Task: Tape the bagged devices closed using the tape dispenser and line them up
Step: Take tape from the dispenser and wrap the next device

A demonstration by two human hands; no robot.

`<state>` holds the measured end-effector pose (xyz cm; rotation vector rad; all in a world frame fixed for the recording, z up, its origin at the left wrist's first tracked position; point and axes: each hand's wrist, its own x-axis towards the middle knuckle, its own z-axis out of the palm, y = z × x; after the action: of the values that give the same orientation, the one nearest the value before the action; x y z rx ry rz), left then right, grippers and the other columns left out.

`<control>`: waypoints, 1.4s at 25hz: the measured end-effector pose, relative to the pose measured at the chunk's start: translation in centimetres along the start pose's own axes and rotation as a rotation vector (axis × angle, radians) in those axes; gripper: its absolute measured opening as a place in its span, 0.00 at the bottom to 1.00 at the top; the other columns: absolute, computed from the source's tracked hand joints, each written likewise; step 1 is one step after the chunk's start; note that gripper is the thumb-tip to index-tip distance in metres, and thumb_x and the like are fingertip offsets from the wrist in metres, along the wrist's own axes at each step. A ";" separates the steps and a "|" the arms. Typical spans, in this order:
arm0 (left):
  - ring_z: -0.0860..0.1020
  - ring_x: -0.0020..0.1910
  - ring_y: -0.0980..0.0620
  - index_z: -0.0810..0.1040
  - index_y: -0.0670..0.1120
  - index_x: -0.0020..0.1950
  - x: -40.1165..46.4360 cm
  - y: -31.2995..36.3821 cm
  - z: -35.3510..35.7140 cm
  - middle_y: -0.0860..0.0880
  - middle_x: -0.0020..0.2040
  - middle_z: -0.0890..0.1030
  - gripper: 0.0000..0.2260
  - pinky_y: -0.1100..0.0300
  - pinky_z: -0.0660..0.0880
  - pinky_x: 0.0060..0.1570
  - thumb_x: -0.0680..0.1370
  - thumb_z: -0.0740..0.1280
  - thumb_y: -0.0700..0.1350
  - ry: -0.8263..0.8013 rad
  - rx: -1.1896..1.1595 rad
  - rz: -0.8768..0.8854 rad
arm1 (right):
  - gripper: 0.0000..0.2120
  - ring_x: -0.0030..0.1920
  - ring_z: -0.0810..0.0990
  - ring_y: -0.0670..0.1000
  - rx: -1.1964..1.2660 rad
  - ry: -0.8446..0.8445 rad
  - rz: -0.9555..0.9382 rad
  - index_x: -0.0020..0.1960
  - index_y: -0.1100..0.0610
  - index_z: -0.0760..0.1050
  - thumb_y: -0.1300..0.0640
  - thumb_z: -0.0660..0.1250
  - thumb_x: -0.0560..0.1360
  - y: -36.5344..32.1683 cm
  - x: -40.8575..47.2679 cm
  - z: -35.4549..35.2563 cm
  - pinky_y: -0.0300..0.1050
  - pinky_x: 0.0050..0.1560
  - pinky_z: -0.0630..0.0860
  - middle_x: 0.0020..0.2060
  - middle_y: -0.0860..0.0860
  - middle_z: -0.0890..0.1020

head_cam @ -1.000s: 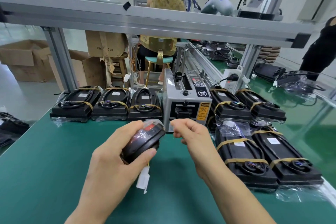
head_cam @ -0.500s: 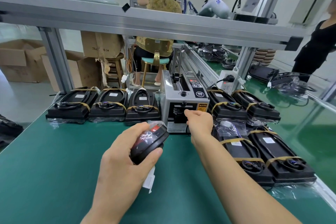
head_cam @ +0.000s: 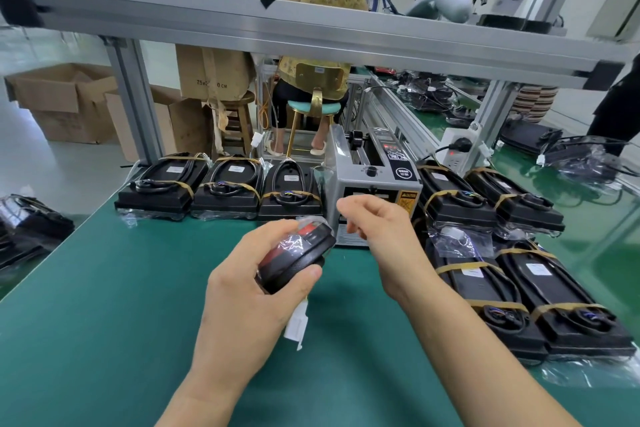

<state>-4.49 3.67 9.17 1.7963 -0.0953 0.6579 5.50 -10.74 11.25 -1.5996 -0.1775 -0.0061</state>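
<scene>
Bench (head_cam: 104,305) green-matted, factory room; left hand (head_cam: 249,288) grips bagged device (head_cam: 294,262); right hand (head_cam: 377,222) pinches, contents unclear.

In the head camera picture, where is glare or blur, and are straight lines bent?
Head view: white glare streaks sit on the clear bag of the bagged device held in the left hand; the right hand is slightly motion-blurred at its fingers; the wide lens bows the aluminium beam; soft reflections show on the green table at far right.
</scene>
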 end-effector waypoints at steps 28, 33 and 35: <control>0.78 0.61 0.50 0.80 0.48 0.59 0.5 -2.1 -5.0 0.47 0.63 0.79 0.25 0.54 0.75 0.59 0.62 0.70 0.39 -0.036 -0.690 -0.244 | 0.28 0.47 0.81 0.41 -0.657 -0.369 -0.329 0.59 0.41 0.71 0.55 0.75 0.63 -2.5 -5.5 -0.3 0.40 0.49 0.77 0.47 0.39 0.82; 0.74 0.62 0.64 0.80 0.58 0.57 0.7 -0.4 -4.7 0.62 0.59 0.79 0.22 0.71 0.65 0.62 0.63 0.74 0.54 -0.144 0.054 -0.017 | 0.36 0.57 0.77 0.51 -1.093 -0.353 -0.377 0.69 0.41 0.61 0.48 0.72 0.64 -1.3 -4.6 0.5 0.44 0.54 0.72 0.57 0.42 0.80; 0.76 0.55 0.66 0.81 0.56 0.51 0.4 -0.5 -3.8 0.64 0.52 0.80 0.17 0.76 0.66 0.55 0.64 0.78 0.49 -0.146 0.165 -0.040 | 0.37 0.58 0.77 0.51 -1.113 -0.380 -0.395 0.70 0.42 0.60 0.48 0.72 0.65 -0.8 -4.3 0.9 0.44 0.52 0.70 0.58 0.42 0.79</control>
<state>-5.41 7.43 9.65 1.9995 -0.1059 0.5185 1.09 -10.33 11.52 -2.6341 -0.9037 -0.1256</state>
